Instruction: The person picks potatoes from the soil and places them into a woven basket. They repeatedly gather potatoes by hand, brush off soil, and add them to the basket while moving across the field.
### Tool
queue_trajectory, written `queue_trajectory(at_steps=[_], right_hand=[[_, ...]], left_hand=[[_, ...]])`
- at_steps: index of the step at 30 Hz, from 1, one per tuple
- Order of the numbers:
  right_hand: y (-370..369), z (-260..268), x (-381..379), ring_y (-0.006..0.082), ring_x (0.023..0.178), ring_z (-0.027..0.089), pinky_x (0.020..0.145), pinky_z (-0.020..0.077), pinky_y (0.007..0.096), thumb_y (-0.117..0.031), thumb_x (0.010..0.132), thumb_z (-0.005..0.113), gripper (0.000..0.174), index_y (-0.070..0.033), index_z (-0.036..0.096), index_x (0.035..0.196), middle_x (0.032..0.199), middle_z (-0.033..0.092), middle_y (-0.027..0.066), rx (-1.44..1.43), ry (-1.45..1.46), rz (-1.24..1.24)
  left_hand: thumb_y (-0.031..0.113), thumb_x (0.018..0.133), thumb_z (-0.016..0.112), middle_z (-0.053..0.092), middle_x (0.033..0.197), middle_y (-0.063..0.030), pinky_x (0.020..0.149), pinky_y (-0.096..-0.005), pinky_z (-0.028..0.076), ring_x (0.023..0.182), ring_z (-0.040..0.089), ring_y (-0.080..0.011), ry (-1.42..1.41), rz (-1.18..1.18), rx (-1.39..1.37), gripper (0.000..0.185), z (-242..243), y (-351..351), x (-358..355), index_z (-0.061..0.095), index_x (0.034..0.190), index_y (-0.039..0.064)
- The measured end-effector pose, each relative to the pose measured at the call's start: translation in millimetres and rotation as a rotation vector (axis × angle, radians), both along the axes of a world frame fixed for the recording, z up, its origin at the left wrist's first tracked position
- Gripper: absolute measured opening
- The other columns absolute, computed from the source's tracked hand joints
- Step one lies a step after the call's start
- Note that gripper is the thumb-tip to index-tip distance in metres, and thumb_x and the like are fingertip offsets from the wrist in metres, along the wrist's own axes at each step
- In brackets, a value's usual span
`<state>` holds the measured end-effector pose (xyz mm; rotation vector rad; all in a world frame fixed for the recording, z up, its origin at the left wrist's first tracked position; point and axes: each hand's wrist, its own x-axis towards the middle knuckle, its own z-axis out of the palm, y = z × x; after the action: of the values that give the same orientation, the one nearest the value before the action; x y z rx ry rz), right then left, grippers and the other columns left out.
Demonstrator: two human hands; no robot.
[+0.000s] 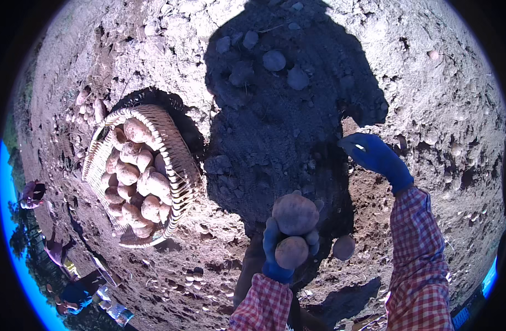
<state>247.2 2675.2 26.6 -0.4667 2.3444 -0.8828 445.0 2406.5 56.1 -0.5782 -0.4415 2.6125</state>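
My left hand, in a blue work glove, cradles two potatoes against its palm. The larger potato sits toward the fingertips, and the smaller potato rests nearer the wrist. To the right, my right hand, also gloved in blue, reaches over the soil at the edge of my shadow. Its fingers are drawn together; whether anything is between them cannot be seen. A loose potato lies on the ground just right of my left hand. At left, a woven basket tilts on the soil with several potatoes inside.
In the shadow ahead lie several rounded lumps, among them a potato. More potatoes rest beyond the basket. Rough, clod-strewn soil stretches around. At the far left, a person bends near bags, with other people further off.
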Motion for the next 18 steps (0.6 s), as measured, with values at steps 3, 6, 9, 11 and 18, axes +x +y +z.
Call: queue_trajectory(at_steps=[3,6,9,11,18], right_hand=[[-85,-4,-99,0.0323,0.109,0.066,0.090,0.0533,0.0411,-0.021,0.096,0.061,0.034,-0.006,0.064,0.127,0.121,0.067,0.0188,-0.155,0.475,-0.020],[-158,-25,-161,0.0391,0.106,0.064,0.091,0.0520,0.0466,-0.034,0.091,0.065,0.051,-0.011,0.056,0.136,0.115,0.065,0.0207,-0.012,0.592,-0.022],[-187,-47,-160,0.0407,0.098,0.064,0.085,0.0529,0.0487,-0.041,0.085,0.069,0.060,-0.014,0.054,0.136,0.106,0.063,0.0199,0.263,0.586,0.033],[-181,-56,-130,0.0403,0.090,0.065,0.079,0.0534,0.0496,-0.044,0.080,0.072,0.062,-0.016,0.055,0.133,0.100,0.062,0.0187,0.350,0.529,0.188],[-85,-66,41,0.0353,0.080,0.069,0.070,0.0559,0.0446,-0.047,0.084,0.066,0.034,-0.018,0.066,0.101,0.082,0.067,0.0133,0.316,0.077,0.400]], left_hand=[[0.055,0.087,0.070,0.028,0.158,-0.0185,0.076,-0.0521,0.057,0.096,0.066,-0.0358,0.026,0.003,0.000,0.087,-2,-9,-4,0.023,0.155,0.029],[0.055,0.087,0.070,0.028,0.157,-0.0186,0.079,-0.0535,0.057,0.095,0.066,-0.0359,0.043,0.043,-0.039,0.085,-11,-21,-5,0.025,0.154,0.028],[0.057,0.088,0.067,0.026,0.158,-0.0186,0.082,-0.0545,0.056,0.095,0.065,-0.0348,0.048,0.110,0.007,0.085,-19,-28,-4,0.023,0.154,0.029],[0.059,0.089,0.065,0.024,0.159,-0.0187,0.083,-0.0543,0.056,0.096,0.063,-0.0340,0.038,0.164,0.049,0.084,-20,-30,-6,0.022,0.155,0.029],[0.060,0.086,0.067,0.032,0.153,-0.0285,0.066,-0.0464,0.059,0.086,0.068,-0.0323,-0.006,0.212,-0.053,0.093,-6,-31,-31,0.021,0.156,0.020]])
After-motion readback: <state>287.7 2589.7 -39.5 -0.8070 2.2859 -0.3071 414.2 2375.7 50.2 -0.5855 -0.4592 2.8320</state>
